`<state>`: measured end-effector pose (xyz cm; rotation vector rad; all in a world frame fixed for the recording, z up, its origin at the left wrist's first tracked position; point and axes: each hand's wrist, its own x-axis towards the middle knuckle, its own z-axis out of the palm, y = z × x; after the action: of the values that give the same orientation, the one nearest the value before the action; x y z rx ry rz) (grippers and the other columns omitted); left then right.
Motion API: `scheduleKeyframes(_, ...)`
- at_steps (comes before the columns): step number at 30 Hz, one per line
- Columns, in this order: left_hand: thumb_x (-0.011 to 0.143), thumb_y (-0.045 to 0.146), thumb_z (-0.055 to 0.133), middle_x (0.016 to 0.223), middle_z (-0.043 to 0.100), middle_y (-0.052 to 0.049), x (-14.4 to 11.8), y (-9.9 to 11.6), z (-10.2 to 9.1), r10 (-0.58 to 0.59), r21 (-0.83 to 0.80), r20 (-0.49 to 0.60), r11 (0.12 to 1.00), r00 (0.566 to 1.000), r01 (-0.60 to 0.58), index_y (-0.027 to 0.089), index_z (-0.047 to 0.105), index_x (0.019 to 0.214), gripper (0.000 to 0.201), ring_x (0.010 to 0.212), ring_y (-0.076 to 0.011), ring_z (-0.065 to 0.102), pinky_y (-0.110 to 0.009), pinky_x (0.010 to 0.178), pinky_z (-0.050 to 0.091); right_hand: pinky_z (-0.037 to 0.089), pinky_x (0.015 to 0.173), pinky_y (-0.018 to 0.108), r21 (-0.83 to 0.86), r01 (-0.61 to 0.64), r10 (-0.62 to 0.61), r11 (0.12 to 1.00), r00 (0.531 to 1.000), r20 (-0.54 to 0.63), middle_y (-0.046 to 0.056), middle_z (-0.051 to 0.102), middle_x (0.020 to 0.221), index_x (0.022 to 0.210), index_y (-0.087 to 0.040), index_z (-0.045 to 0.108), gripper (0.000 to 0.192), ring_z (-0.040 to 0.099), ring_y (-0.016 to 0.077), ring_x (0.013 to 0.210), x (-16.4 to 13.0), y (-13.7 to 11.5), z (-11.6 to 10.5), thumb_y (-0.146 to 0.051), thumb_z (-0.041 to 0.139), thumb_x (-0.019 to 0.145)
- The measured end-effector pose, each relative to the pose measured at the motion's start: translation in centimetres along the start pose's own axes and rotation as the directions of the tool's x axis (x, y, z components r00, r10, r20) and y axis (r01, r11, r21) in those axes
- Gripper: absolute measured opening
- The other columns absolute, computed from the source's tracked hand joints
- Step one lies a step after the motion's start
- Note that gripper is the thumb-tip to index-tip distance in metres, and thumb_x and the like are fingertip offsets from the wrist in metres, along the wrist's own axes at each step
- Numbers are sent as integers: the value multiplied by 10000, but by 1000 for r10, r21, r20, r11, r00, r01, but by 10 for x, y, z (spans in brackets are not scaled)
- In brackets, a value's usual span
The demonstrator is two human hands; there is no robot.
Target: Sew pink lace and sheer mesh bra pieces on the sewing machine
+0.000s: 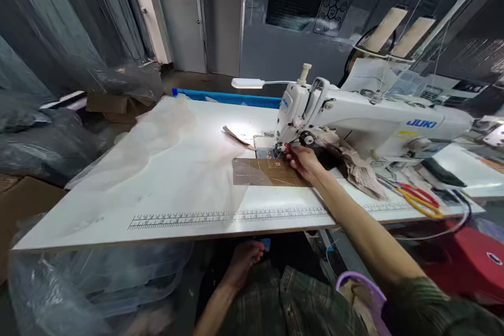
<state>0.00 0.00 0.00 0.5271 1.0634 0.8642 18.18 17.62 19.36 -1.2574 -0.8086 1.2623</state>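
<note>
A white JUKI sewing machine (378, 123) stands on the white table, its needle end lit by a small lamp. My right hand (302, 163) is beside the presser foot, fingers pinched together; what they hold, if anything, is too small to make out. Below it a brown plate (271, 172) lies flat in front of the needle plate (265, 152). Under the table edge, over my lap, my left hand (244, 260) is closed with curled fingers, close to a small blue thing (266, 244). Its contents are hidden.
A thin fabric strip (238, 138) lies left of the needle. Sheer pale material (157, 131) covers the table's left side. Scissors with red and yellow handles (421, 199) and bunched beige fabric (360, 170) lie right. A printed ruler (228, 217) runs along the front edge.
</note>
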Motion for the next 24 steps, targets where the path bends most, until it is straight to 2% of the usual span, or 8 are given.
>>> scheduleKeyframes(4,675,369,692,803,667,-59,0,0,2,77,194,22,978,997,-80,150,678,755,233,783,-172,614,-286,752,483,284,303,84,-84,-25,31,996,997,70,1,560,645,760,-122,653,52,462,33,470,-2,-5,-4,-92,676,795)
scheduleKeyframes(7,782,270,622,876,697,-64,-32,19,8,282,413,269,830,921,-375,178,704,933,195,838,-177,638,-287,784,508,273,308,95,-148,-27,42,989,994,96,-17,533,600,791,-122,678,113,443,41,470,-1,-7,-4,-85,741,705)
scheduleKeyframes(10,861,191,575,901,704,-58,-82,69,10,412,421,598,569,688,-706,210,701,1011,196,817,-154,655,-253,761,524,295,332,104,-191,-11,27,982,996,82,-29,510,576,794,-135,683,138,437,48,480,-1,-9,-5,-110,752,678)
scheduleKeyframes(14,888,123,561,940,694,-57,-115,173,10,666,364,652,144,362,-920,218,670,1082,242,839,-136,661,-223,740,540,313,348,138,-250,27,-12,968,998,65,-32,508,555,804,-139,690,158,426,59,469,-6,-8,-10,-173,763,668)
scheduleKeyframes(16,908,184,562,954,689,-58,-100,224,18,674,524,631,-4,385,-851,202,675,1078,205,838,-147,657,-262,758,550,327,361,169,-373,117,-92,921,992,85,-34,513,550,840,-141,697,173,410,65,447,-10,-4,-17,-233,741,700)
scheduleKeyframes(19,905,281,565,998,684,-74,-47,277,41,586,697,618,-100,524,-710,168,690,1076,241,791,-163,651,-307,718,553,360,404,209,-582,293,-215,759,956,200,-31,520,567,928,-154,703,233,426,88,454,-16,7,-32,-327,658,780)
scheduleKeyframes(21,890,265,573,1026,681,-76,-4,291,59,577,735,594,-105,561,-670,161,698,1046,225,815,-162,656,-314,755,547,363,431,224,-633,360,-250,686,933,260,-22,526,591,962,-161,705,268,438,105,487,-18,15,-42,-363,607,815)
scheduleKeyframes(24,870,184,569,1032,671,-79,48,288,84,592,745,585,-124,554,-655,143,696,1001,187,826,-154,655,-301,780,532,374,476,240,-626,413,-305,662,911,279,3,559,643,961,-156,703,303,453,123,541,-22,25,-54,-396,567,836)
